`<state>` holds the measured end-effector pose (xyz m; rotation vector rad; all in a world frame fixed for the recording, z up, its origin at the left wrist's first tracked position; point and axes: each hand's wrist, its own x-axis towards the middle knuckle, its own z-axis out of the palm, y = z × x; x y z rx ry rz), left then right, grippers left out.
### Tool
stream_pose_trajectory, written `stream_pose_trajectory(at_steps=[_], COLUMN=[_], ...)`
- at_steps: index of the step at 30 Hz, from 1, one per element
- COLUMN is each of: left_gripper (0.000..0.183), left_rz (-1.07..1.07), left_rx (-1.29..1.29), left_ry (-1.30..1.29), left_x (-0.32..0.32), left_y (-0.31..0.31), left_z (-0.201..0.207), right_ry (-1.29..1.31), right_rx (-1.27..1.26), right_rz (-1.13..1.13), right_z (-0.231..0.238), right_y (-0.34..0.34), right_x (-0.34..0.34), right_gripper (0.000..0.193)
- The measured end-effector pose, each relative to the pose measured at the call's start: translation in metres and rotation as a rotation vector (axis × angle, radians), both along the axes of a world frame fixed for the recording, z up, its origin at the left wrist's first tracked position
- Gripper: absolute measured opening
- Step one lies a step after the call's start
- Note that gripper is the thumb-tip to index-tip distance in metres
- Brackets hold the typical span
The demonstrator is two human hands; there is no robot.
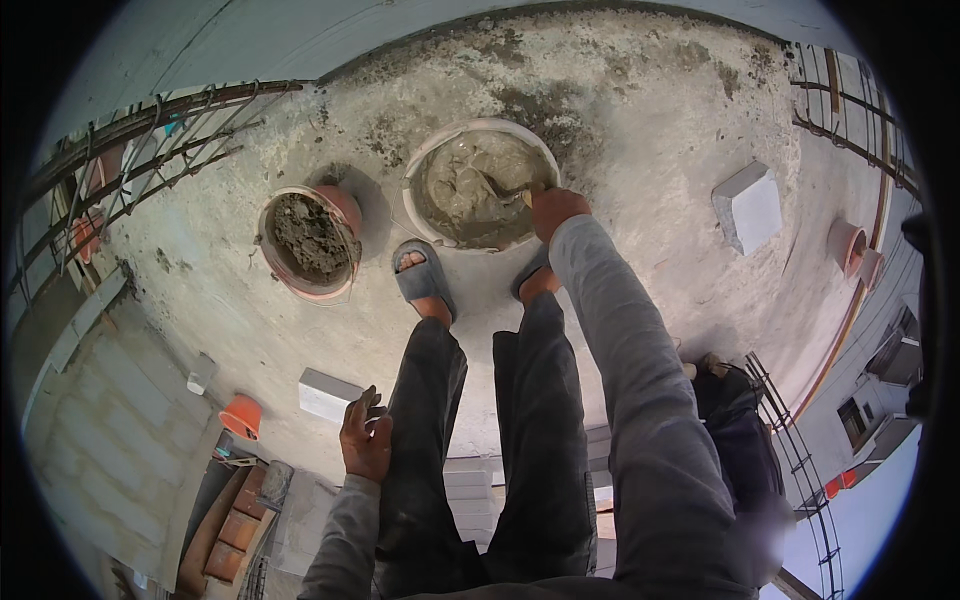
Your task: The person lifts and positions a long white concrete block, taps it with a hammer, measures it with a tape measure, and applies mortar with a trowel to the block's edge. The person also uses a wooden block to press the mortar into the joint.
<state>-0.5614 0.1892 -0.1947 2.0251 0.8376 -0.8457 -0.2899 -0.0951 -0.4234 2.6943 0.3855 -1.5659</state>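
A white block [752,210] rests on the right of the floor [650,130], a pink bucket [843,246] beyond it. Lower left, an orange bucket [240,417] sits near another block [325,395]; rebar [215,97] crosses the upper left.

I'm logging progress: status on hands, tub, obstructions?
Right hand gripping trowel in wet mix. Left hand looks empty. Possible obstruction: slippered feet beside tub.

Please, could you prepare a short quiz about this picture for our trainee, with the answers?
1. Which hand holds the tool in the wet grey mix?
2. True or false: the left hand grips the rim of the large tub.
3. The pinkish bucket left of the tub holds: (a) clear water, (b) dark crumbly material, (c) broken tiles?

Key: 1. The right hand. 2. False; it is away from the tub. 3. (b).
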Motion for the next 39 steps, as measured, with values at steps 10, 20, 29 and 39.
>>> stream_pose_trajectory(at_steps=[10, 20, 29, 39], left_gripper=[0.048, 0.047, 0.047, 0.045], left_rz=[0.130, 0.167, -0.012, -0.520], left_rx=[-0.024, 0.037, 0.088, 0.234], left_ry=[0.006, -0.040, -0.150, -0.971], left_x=[-0.003, -0.025, -0.001, 0.272], left_y=[-0.010, 0.014, 0.005, -0.023], left_z=[0.016, 0.029, 0.036, 0.172], right_ry=[0.001, 0.133, 0.307, 0.001], right_rx=[0.079, 0.161, 0.483, 1.078], right_rz=[0.206, 0.230, -0.407, -0.929], right_z=[0.068, 0.008, -0.020, 0.162], right_y=[0.001, 0.011, -0.055, -0.093], right_x=[0.022, 0.017, -0.053, -0.114], right_gripper=[0.038, 0.041, 0.063, 0.043])
